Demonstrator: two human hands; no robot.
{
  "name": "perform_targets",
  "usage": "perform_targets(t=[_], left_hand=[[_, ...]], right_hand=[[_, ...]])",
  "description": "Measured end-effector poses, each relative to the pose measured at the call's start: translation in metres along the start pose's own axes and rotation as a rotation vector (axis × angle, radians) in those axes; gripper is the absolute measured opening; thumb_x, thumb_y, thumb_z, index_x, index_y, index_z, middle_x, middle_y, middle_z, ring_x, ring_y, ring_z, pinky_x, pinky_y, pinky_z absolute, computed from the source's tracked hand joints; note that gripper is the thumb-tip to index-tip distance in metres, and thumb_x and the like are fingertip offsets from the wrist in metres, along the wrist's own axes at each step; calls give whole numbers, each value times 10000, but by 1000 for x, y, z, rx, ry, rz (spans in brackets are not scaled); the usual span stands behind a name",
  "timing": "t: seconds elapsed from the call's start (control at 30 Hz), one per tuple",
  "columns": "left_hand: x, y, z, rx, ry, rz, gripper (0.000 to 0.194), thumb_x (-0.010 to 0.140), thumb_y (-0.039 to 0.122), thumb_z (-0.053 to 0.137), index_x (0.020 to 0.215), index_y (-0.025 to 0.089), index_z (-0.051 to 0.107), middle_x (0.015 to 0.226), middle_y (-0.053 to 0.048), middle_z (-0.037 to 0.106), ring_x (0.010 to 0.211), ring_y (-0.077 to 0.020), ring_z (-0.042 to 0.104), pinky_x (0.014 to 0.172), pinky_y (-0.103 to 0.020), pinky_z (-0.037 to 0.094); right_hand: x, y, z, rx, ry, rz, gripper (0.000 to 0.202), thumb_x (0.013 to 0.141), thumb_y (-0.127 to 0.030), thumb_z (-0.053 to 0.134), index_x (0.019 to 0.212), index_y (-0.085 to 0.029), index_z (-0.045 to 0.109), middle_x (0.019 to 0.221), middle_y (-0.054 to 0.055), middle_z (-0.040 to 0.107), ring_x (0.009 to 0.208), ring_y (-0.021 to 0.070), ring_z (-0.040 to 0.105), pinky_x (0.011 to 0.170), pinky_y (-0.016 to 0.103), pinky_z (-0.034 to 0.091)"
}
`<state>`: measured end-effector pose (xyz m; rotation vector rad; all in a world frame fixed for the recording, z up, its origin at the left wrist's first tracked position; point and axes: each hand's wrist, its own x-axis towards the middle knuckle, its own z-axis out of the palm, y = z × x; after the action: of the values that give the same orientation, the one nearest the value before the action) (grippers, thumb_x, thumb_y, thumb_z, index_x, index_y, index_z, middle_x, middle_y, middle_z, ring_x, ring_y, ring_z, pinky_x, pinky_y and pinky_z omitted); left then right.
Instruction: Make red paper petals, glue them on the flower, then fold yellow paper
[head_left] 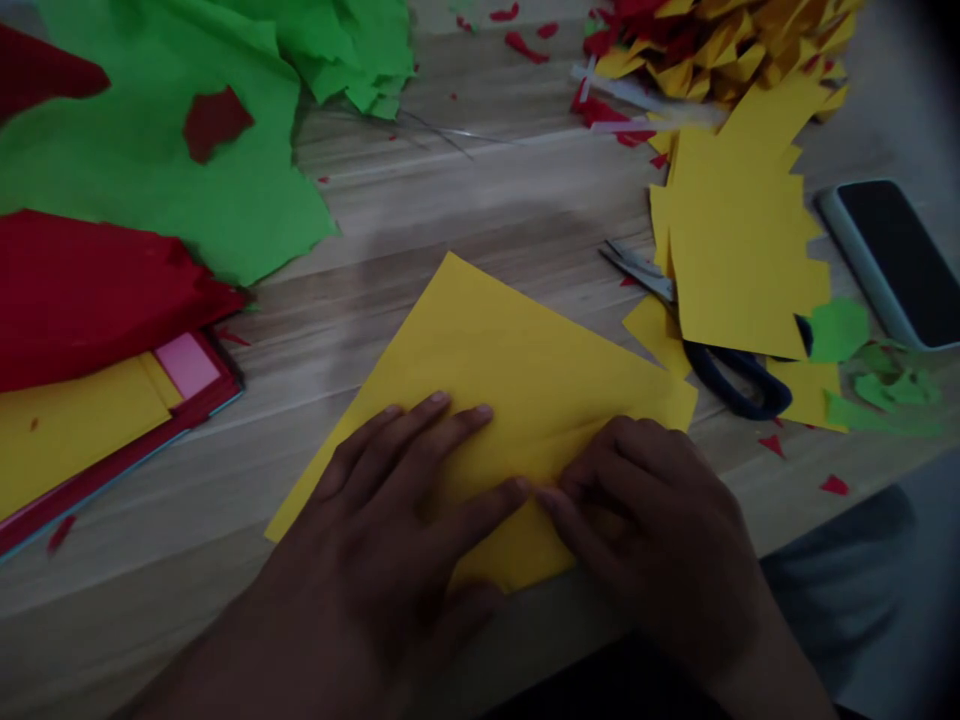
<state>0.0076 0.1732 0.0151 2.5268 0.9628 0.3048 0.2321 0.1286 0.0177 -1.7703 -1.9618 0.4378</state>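
Observation:
A sheet of yellow paper [495, 340] lies turned at an angle on the wooden table, with a crease line running across its right part. My left hand [405, 500] rests on it with fingers spread, pressing the sheet's left and middle area. Over the lower right part, my right hand [652, 520] is closed, its fingers curled and pressed down at the crease. Whether a fold of paper sits inside those fingers is hidden. The two hands nearly touch near the sheet's lower middle.
Scissors [739, 380] lie partly beneath cut yellow paper pieces [739, 240] at right, beside a phone [904, 255]. Folded yellow pieces [742, 50] are heaped at the back. Green paper [150, 150], red paper [97, 290] and a stack of coloured sheets [82, 430] occupy the left.

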Motion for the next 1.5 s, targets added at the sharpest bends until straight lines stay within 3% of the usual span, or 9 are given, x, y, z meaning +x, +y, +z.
perform_targets(t=[0.1,0.27,0.8,1.0,1.3,1.5], left_hand=[[0,-1,-1,5,-10,17,554,818,496,644,1356,460,514,1555,35,377,1397,-342,379,1107,-587,387],[0,-2,0,12,-21,11,486,905,372,555,1381,452,500,1551,40,389,1391,-320,393,1118,-560,377],[1,-1,-2,17,-46,9,526,873,492,609,1385,442,499,1572,27,346,1392,-349,365,1107,-589,363],[3,1,-7,28,-79,17,516,868,444,644,1367,439,512,1593,32,299,1418,-322,325,1137,-527,307],[1,2,-3,41,-79,-5,595,862,444,638,1428,424,454,1598,31,308,1418,-325,333,1142,-533,303],[1,2,-2,40,-60,-17,541,867,442,636,1391,428,499,1593,39,322,1407,-316,363,1157,-544,275]], right_hand=[[0,0,0,-6,-11,-2,259,905,-316,627,668,-225,581,684,15,552,693,185,517,657,347,374],[0,0,-1,-3,-10,-5,256,905,-305,624,665,-226,583,687,12,552,687,183,516,649,349,373],[1,-2,0,16,12,31,272,894,-294,644,644,-214,577,681,5,545,696,181,511,659,343,354],[2,-3,-1,29,-6,36,241,866,-265,667,647,-203,588,693,0,540,709,181,509,673,334,343],[1,-5,-1,27,1,59,244,877,-254,645,647,-199,587,692,7,541,709,186,505,672,333,336],[0,-3,-1,13,11,45,232,871,-263,653,656,-199,592,690,4,541,704,186,506,669,334,335]])
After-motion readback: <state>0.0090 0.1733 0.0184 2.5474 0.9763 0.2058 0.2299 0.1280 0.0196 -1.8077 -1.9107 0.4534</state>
